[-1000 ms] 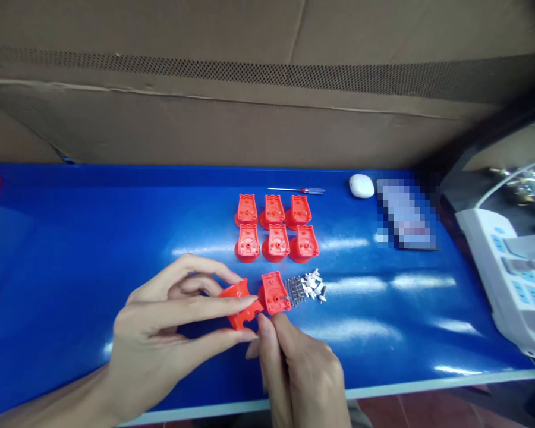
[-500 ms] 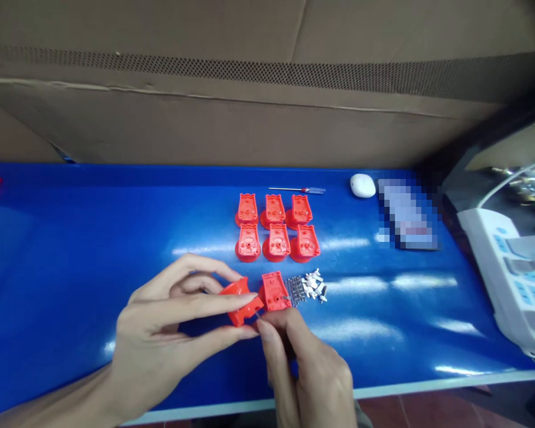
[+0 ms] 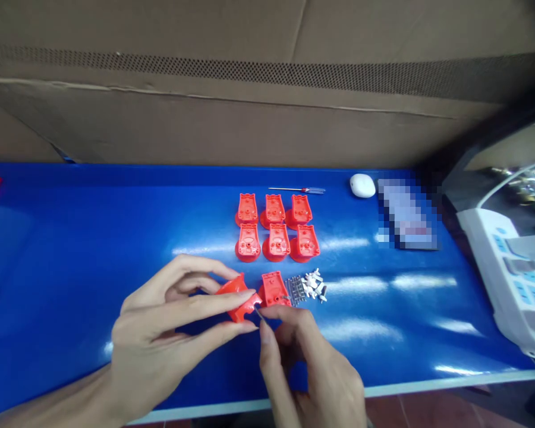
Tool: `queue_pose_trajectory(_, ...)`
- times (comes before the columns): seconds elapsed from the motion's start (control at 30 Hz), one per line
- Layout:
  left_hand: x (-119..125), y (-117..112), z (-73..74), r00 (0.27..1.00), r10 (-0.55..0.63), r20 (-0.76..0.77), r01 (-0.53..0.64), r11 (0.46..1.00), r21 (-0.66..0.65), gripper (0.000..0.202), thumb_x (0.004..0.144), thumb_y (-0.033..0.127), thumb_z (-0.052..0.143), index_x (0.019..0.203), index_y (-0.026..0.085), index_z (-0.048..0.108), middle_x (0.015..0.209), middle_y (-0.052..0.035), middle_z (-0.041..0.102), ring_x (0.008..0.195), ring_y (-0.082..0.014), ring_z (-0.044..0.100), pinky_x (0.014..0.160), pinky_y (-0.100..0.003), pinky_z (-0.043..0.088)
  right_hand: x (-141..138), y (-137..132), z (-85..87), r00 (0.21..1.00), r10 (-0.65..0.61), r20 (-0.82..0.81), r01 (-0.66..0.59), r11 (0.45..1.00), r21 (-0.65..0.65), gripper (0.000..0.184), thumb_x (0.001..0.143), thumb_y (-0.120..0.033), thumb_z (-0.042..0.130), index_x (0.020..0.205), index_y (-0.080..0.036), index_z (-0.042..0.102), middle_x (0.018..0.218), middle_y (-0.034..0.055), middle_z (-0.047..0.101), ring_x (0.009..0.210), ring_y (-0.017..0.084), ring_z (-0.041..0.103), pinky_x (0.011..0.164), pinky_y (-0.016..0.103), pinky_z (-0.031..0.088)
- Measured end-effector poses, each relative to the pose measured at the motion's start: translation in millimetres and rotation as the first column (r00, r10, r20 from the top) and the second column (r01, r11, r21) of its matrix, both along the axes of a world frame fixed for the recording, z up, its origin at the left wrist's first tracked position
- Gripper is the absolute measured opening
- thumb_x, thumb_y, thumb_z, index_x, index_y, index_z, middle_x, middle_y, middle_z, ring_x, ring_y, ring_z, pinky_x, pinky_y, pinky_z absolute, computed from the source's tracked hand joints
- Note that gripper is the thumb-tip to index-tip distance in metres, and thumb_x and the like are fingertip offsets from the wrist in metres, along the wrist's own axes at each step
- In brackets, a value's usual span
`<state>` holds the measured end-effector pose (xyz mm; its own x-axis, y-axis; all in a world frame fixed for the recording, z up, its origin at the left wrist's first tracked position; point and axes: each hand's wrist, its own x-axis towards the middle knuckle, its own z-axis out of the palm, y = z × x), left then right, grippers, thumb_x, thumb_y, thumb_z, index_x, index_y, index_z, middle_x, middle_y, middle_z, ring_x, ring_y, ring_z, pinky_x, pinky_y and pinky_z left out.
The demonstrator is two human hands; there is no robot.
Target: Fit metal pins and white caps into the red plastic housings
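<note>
My left hand [image 3: 160,327] is shut on a red plastic housing [image 3: 238,300], gripping it between thumb and fingers above the blue bench. My right hand [image 3: 312,368] pinches a small metal screw [image 3: 259,313] at its fingertips, holding it against the housing's edge. Right beside them, a matching red housing [image 3: 274,289] stands on the bench. Behind it are six more red housings [image 3: 276,242] in two rows. To its right lie a row of small metal screws [image 3: 296,290] and a heap of white plastic pieces [image 3: 312,285].
The blue bench [image 3: 93,238] has a pale front edge. A small screwdriver [image 3: 296,190] and a white computer mouse [image 3: 362,185] lie near its back, beside a pixelated flat object [image 3: 405,214]. A white device [image 3: 512,279] sits at right, with cardboard behind the bench.
My right hand has risen and moved left, bringing the screw from the standing housing to the held one. My left hand has tilted the held housing slightly.
</note>
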<state>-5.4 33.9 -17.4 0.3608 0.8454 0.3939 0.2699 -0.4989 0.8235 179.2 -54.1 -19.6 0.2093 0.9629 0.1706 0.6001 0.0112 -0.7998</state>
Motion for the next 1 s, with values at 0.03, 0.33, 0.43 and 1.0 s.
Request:
queue_pose_trajectory(0.03, 0, 0, -0.1, 1.000, 0.001, 0.000, -0.001, 1.000, 0.000, 0.040, 0.088, 0.013, 0.095, 0.123, 0.031, 0.089, 0.128, -0.0054, 0.072, 0.100, -0.0179, 0.077, 0.082, -0.031, 0.069, 1, 0, -0.7, 0.999, 0.010, 0.038, -0.010, 1.000, 0.019, 0.015, 0.112, -0.027, 0.057, 0.117, -0.023, 0.071, 0.071, -0.0040, 0.068, 0.052, 0.012, 0.066, 0.053, 0.018, 0.054)
queue_pose_trajectory(0.33, 0, 0, -0.7, 0.999, 0.000, 0.038, 0.002, 0.999, -0.045, 0.041, 0.086, 0.015, 0.097, 0.124, 0.030, 0.089, 0.128, -0.0067, 0.072, 0.092, -0.0166, 0.076, 0.079, -0.031, 0.069, 9, 3, -10.0, 0.924, -0.005, 0.382, -0.076, 0.978, 0.196, 0.018, 0.112, -0.028, 0.065, 0.123, -0.024, 0.079, 0.084, 0.0014, 0.080, 0.062, 0.012, 0.076, 0.057, 0.018, 0.056)
queue_pose_trajectory(0.43, -1, -1, -0.3, 0.999, -0.004, 0.040, 0.007, 0.998, -0.069, 0.041, 0.088, 0.015, 0.096, 0.125, 0.031, 0.089, 0.129, -0.0069, 0.071, 0.091, -0.0161, 0.076, 0.078, -0.030, 0.069, 9, 0, -12.5, 0.898, -0.040, 0.438, -0.074, 0.968, 0.241, 0.021, 0.109, -0.023, 0.068, 0.126, -0.026, 0.081, 0.093, 0.0036, 0.084, 0.063, 0.012, 0.076, 0.056, 0.018, 0.054)
queue_pose_trajectory(1.0, 2, -2, 2.4, 0.999, 0.018, 0.040, -0.012, 0.989, -0.146, 0.036, 0.087, 0.016, 0.096, 0.119, 0.033, 0.090, 0.126, -0.0056, 0.074, 0.089, -0.0163, 0.078, 0.077, -0.030, 0.069, 3, 7, -13.1, 0.936, -0.023, 0.353, -0.074, 0.963, 0.258, 0.015, 0.105, -0.014, 0.069, 0.117, -0.022, 0.070, 0.090, 0.0033, 0.082, 0.073, 0.016, 0.080, 0.070, 0.024, 0.064)
